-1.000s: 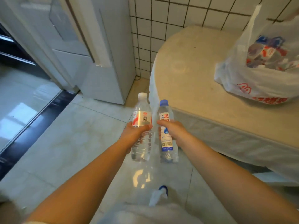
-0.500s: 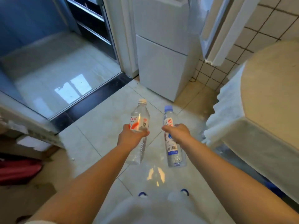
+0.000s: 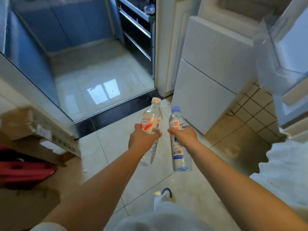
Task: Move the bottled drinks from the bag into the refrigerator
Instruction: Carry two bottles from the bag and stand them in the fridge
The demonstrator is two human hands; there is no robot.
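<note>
- Head view: your left hand (image 3: 141, 139) has its fingers wrapped round the red-labelled bottle (image 3: 150, 129), your right hand (image 3: 184, 136) round the blue-capped bottle (image 3: 178, 139), both held mid-body (a steady carrying grip).
- Both bottles hang over the floor (image 3: 108, 155), near the white refrigerator (image 3: 208, 84); its door (image 3: 290, 52) stands open to receive them.

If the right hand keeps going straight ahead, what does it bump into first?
Probably the white refrigerator: the right hand, gripping the blue-capped bottle, points toward its lower front. Depth is hard to judge.
</note>
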